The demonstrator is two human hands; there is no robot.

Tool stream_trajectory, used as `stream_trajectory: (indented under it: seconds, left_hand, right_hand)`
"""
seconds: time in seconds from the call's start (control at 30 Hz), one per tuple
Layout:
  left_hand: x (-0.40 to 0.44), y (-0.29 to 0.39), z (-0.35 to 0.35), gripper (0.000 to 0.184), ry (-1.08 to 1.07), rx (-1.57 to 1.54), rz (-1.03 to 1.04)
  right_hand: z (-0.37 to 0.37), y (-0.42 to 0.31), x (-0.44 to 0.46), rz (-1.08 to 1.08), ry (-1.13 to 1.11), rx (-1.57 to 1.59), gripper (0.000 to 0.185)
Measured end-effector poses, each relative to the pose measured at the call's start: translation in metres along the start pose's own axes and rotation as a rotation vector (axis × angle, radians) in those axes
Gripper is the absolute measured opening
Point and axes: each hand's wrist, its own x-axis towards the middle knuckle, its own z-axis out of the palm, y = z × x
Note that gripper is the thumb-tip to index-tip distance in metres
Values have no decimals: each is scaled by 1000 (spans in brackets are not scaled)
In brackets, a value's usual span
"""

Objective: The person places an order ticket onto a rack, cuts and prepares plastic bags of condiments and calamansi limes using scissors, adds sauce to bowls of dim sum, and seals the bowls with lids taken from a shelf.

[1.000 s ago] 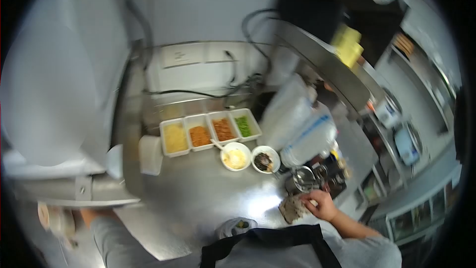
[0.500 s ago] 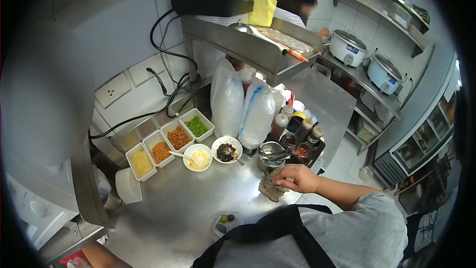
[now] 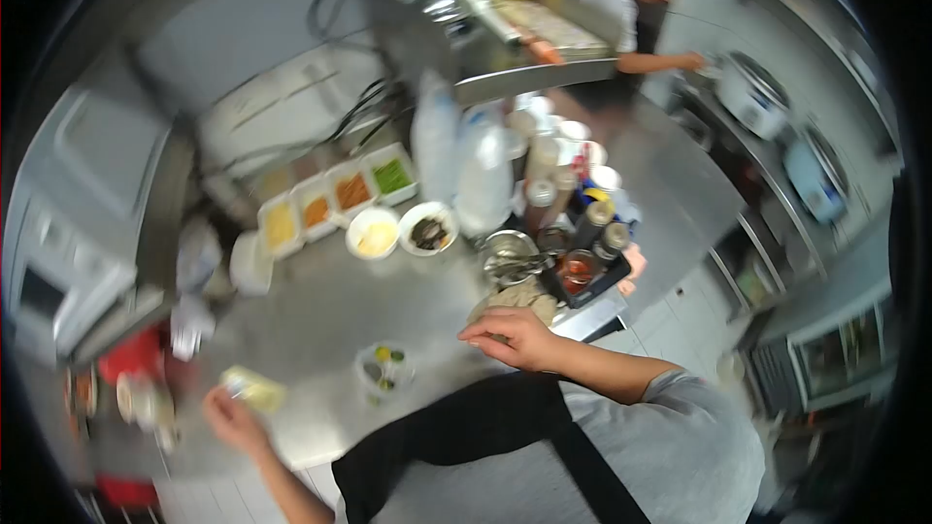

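At the lower left of the steel counter point(image 3: 320, 330), my left hand point(image 3: 234, 419) is closed on a small pale yellow packet point(image 3: 255, 391). My right hand point(image 3: 513, 338) is just in front of a crumpled brownish cloth point(image 3: 522, 301); its fingers are bent together, and blur hides whether anything is between them. Between my hands sits a clear container point(image 3: 384, 371) with green and yellow pieces. Beyond it are a white bowl of pale food point(image 3: 373, 234), a white bowl of dark food point(image 3: 428, 229) and a steel pot point(image 3: 510, 258) with utensils.
Trays of chopped food, such as green bits point(image 3: 392, 176), line the back wall. Bottles point(image 3: 594, 225) and a black caddy point(image 3: 592, 283) stand right of the pot. Another person point(image 3: 615, 10) reaches toward a rice cooker point(image 3: 752, 95). A raised steel shelf point(image 3: 537, 78) overhangs the back.
My left hand has come into full view with the yellow packet. My right hand has moved off the cloth, which now lies behind it. The view has shifted, and the other person shows more.
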Motion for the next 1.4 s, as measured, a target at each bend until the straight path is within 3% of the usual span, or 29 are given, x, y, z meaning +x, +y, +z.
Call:
stream_trajectory:
  seconds: [0.1,0.13,0.2,0.27,0.33,0.4,0.47,0.5,0.57,0.6,0.67,0.73,0.83,0.87,0.93,1.07,1.23,1.4]
  left_hand:
    - [-92,95,16,18,-214,-204,266]
    - [-113,118,25,21,-308,-330,252]
    - [-140,152,46,22,-295,-347,422]
    - [-155,177,47,19,-245,-300,352]
    - [-158,196,38,14,-192,-343,287]
    - [-172,200,36,14,-211,-373,205]
    - [-188,197,42,17,-320,-391,150]
    - [-190,199,41,21,-233,-314,159]
    - [-192,204,41,28,-86,-183,193]
    - [-205,188,52,40,-132,-130,32]
    - [-216,172,54,39,-85,209,-63]
    - [-234,130,75,38,-48,316,-109]
    - [-233,114,85,39,-208,109,-466]
    - [-225,119,80,44,-249,26,-512]
    - [-216,134,77,37,-183,-15,-522]
    - [-204,145,89,24,-24,68,-397]
    - [-199,90,113,26,-125,151,-306]
    - [-175,95,87,39,-221,-190,-573]
  right_hand:
    - [21,-21,21,-30,-250,185,31]
    - [23,-33,28,23,-371,168,40]
    - [37,-28,28,-127,-434,66,34]
    - [44,-2,18,-91,-489,17,32]
    - [45,17,10,-95,-478,274,28]
    - [41,-1,3,380,-586,775,21]
    - [41,18,-7,381,-619,763,19]
    - [39,27,-7,388,-619,754,18]
    - [31,36,-2,309,-566,580,17]
    - [28,45,3,258,-526,517,17]
    - [18,53,15,204,-458,449,17]
    - [11,50,33,203,-396,361,18]
    - [15,36,59,58,-445,436,17]
    - [28,35,64,141,-441,530,16]
    - [50,48,81,-22,-567,236,14]
    - [109,53,100,-316,-477,228,22]
    - [155,68,121,-556,-551,92,22]
    - [166,60,139,-627,-838,-2,19]
